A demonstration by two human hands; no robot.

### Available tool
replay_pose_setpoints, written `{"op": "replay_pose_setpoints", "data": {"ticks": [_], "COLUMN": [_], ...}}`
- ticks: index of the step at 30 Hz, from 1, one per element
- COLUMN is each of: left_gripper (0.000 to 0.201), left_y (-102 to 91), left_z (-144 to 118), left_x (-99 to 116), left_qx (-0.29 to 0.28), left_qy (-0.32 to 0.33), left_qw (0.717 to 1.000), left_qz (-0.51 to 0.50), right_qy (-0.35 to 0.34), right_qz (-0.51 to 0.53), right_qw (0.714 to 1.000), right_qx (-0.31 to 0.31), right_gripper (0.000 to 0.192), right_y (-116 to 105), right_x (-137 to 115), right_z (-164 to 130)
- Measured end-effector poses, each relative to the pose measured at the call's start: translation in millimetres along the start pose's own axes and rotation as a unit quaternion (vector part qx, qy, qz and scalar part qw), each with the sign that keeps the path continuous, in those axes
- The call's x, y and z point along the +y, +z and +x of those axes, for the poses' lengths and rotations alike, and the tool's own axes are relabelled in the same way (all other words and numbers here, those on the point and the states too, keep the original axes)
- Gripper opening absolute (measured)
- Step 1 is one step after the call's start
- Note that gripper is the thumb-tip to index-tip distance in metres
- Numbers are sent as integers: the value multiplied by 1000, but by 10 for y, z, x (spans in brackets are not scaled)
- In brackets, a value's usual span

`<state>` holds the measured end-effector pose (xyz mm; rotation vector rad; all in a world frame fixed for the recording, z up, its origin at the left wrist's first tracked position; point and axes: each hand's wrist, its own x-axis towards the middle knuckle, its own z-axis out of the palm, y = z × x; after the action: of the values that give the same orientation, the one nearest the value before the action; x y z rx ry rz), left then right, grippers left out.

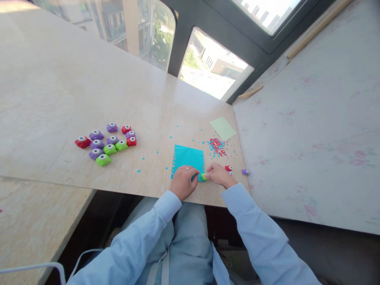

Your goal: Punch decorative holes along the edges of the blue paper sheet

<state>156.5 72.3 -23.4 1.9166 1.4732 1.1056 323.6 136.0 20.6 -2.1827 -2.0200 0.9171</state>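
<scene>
We record a square sheet of turquoise craft paper (188, 159) lying flat on the pale marbled worktop (89, 91), close to its near edge. Small holes run along the sheet's left, top and right margins. At its near right corner sits a small green plastic paper punch (203, 177), engaged on the paper's edge.

The left hand (184, 183) rests on the sheet's near edge, fingers curled and pressed down on the paper beside the punch. The right hand (219, 174) has its fingers pinching the punch from the right.

Risks, in our judgement: the sheet lies near the worktop's front edge, so uneven pressure could slide it or crease the corner. A punch set askew would break the line of holes. Loose turquoise paper dots (166, 156) scattered about could be swept to the floor by a sleeve.

Surroundings: a heap of red and blue punched confetti (217, 146) lies just beyond the sheet to the right, with a pale green paper square (223, 128) farther back. Two small punches, one red (228, 168) and one purple (245, 171), sit just right of the right hand; they crowd that wrist. A cluster of red, purple and green punches (108, 143) stands well apart to the left, obstructing nothing. A window lies beyond the worktop.
</scene>
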Motion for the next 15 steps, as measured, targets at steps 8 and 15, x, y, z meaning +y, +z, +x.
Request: {"op": "replay_pose_setpoints", "data": {"ticks": [8, 15], "left_gripper": [13, 12], "left_y": [7, 6], "left_z": [-11, -18], "left_x": [-35, -45], "left_qx": [24, 27], "left_qy": [5, -4], "left_qw": [1000, 1000], "left_qz": [-15, -12], "right_qy": [-48, -200], "right_qz": [132, 82], "right_qw": [989, 972], "right_qx": [53, 90], "right_gripper": [27, 27], "right_y": [53, 156], "right_x": [156, 162], "right_z": [-217, -400]}}
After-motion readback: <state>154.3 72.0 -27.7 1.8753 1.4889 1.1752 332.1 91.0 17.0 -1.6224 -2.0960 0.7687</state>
